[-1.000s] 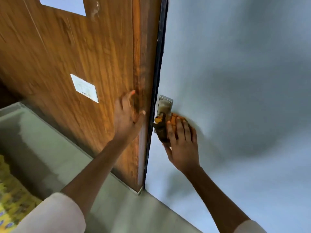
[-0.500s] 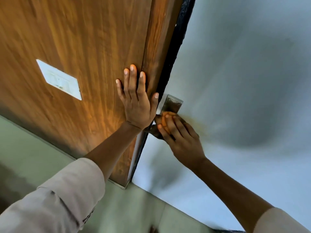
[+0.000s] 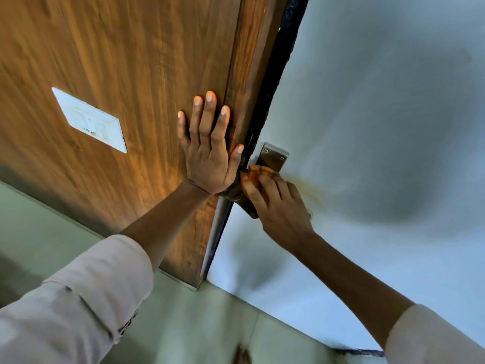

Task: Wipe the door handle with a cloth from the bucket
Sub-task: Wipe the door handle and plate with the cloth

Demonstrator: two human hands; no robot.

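Note:
An orange checked cloth (image 3: 258, 172) is wrapped over the door handle, whose lever is hidden under it. Only the metal handle plate (image 3: 273, 156) with its screws shows above the cloth, on the pale grey door face (image 3: 380, 127). My right hand (image 3: 278, 206) grips the cloth against the handle. Fingers spread, my left hand (image 3: 210, 153) presses flat on the brown wooden panel (image 3: 131, 74), just left of the door's dark edge (image 3: 273, 82). No bucket is in view.
A white rectangular label (image 3: 89, 119) is stuck on the wooden panel to the left. Pale green floor (image 3: 183, 324) lies below. A brownish smear (image 3: 312, 189) marks the grey door right of the handle.
My left hand went from the panel's edge to lying flat and spread on the wood. My right hand kept rubbing the cloth over the handle. The view shifted and tilted.

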